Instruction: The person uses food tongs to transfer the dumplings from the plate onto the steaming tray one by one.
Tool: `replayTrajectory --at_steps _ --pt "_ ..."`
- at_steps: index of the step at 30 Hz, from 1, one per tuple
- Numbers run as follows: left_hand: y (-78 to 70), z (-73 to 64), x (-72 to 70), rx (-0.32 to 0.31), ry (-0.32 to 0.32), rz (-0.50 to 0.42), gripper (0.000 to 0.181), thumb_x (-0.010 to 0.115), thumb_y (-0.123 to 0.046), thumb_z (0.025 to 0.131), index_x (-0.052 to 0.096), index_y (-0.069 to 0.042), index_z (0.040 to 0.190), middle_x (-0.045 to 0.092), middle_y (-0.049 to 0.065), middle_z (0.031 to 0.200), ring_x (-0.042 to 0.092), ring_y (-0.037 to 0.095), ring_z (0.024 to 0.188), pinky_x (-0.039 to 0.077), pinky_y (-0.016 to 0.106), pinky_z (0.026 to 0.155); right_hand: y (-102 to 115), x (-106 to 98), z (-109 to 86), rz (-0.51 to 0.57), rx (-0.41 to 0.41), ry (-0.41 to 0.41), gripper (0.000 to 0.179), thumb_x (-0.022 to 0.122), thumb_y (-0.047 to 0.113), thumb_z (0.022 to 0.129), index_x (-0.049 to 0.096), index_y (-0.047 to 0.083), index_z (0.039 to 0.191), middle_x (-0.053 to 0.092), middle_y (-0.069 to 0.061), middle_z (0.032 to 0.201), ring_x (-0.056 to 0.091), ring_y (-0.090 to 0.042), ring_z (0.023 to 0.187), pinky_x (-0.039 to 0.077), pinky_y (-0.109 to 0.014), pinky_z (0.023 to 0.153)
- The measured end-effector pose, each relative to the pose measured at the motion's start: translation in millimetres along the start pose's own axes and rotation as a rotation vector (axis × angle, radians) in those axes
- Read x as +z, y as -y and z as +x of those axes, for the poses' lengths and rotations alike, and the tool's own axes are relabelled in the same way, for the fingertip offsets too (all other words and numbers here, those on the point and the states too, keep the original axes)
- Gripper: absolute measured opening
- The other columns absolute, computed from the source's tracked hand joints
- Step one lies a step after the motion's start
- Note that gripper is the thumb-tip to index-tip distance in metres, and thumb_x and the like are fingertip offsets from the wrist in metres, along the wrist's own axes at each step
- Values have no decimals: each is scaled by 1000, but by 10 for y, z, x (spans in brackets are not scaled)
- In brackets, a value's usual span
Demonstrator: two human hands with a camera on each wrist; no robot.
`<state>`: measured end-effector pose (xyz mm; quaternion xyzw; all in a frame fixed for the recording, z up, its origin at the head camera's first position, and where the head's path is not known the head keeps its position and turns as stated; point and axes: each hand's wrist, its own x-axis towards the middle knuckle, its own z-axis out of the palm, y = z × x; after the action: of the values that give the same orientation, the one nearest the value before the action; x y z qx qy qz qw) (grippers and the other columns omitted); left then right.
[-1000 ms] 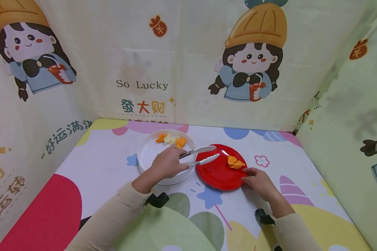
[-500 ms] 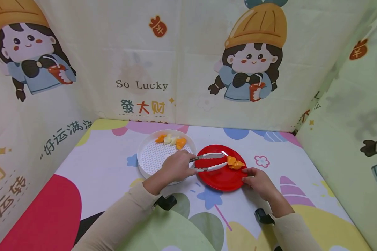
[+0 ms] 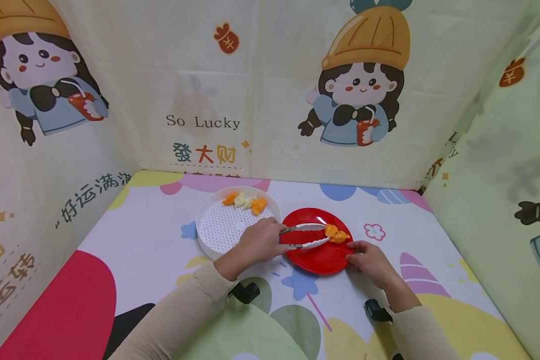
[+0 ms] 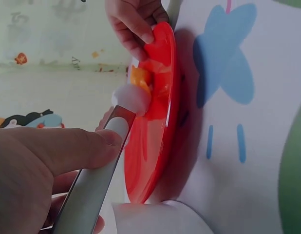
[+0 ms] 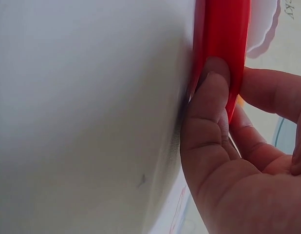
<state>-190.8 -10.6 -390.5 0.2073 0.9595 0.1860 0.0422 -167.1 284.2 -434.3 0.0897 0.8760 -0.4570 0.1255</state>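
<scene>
My left hand (image 3: 262,239) grips a pair of tongs (image 3: 307,245) with metal handles and white scalloped tips. The tips are spread around two orange, dumpling-shaped pieces (image 3: 337,234) lying on the right side of a red plate (image 3: 312,260). In the left wrist view the thumb presses along the tong handle (image 4: 92,187). My right hand (image 3: 371,260) pinches the plate's right rim between thumb and fingers. The right wrist view shows fingers (image 5: 209,107) under the red rim (image 5: 223,34).
A round white tray (image 3: 201,235) with a dotted floor stands left of the plate. At its back lie orange pieces (image 3: 258,205) and pale pieces (image 3: 243,201). Cartoon-printed cloth walls (image 3: 270,100) enclose the patterned table (image 3: 162,240) at the back and sides.
My left hand has moved right with the tongs, from over the white tray to the red plate, bringing the tips to the orange pieces. The right hand stays at the rim.
</scene>
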Motion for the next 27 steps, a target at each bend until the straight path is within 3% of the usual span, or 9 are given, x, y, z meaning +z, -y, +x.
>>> replayTrajectory --at_steps 11,27 --pt "-51 42 4 -11 -29 35 55 85 -30 77 69 -10 126 62 4 104 54 14 87 53 23 62 10 0 -13 14 -2 -1 46 65 11 95 51 -5 136 57 -20 121 58 -25 90 58 -34 75" --pt "-75 138 37 -17 -14 55 55 86 -31 77 69 -11 125 62 4 101 54 14 86 53 22 61 12 6 -14 37 -11 7 44 63 10 96 50 -6 135 56 -21 122 59 -25 91 57 -33 76"
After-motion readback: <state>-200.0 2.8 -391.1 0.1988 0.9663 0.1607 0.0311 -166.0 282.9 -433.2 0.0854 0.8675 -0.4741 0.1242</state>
